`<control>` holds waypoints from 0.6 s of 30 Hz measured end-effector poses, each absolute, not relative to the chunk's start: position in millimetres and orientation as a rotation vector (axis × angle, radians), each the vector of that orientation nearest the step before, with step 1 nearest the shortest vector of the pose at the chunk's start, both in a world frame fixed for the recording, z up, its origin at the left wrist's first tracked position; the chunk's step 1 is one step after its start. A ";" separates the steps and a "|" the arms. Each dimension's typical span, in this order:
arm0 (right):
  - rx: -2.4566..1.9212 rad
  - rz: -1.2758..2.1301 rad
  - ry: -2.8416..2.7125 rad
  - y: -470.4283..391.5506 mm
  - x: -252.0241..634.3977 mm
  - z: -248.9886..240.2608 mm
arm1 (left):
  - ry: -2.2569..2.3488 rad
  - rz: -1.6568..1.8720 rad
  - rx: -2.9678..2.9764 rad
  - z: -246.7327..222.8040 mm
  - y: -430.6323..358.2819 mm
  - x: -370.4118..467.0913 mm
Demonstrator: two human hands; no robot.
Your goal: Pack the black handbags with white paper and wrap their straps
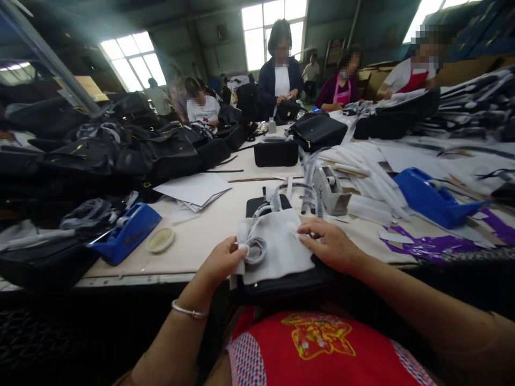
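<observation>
A black bag (281, 287) lies at the table's near edge, partly covered by a white fabric sheet (279, 244). My left hand (221, 262) pinches the sheet's left edge, right beside a wrapped coil of strap (256, 250) that rests on the sheet. My right hand (330, 244) lies flat on the sheet's right side, fingers spread and pressing it onto the bag. A silver bangle sits on my left wrist.
A blue tape dispenser (126, 231) and a small round dish (160, 239) sit to the left; a grey dispenser (332, 190) and another blue one (432, 198) to the right. Black bags (132, 145) pile up at left. Several people work across the table.
</observation>
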State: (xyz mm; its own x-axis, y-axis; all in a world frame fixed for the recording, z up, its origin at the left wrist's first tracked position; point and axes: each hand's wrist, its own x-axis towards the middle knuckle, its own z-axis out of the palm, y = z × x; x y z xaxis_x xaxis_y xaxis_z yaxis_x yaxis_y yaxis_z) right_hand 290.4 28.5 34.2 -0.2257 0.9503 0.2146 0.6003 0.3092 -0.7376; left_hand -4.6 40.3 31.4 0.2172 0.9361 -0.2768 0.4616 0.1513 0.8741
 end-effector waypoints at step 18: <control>-1.551 0.784 -1.700 73.5 322.1 3.6 | 1.311 0.524 1.856 79.6 215.0 101.1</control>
State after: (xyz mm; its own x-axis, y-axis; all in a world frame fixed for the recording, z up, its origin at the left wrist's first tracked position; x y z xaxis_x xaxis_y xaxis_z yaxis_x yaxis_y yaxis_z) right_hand 322.1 73.5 3.6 -0.0428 0.9946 0.0943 0.5739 0.1017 -0.8126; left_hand 101.1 215.0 79.6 0.3809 0.9186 -0.1051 0.5933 -0.1556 0.7898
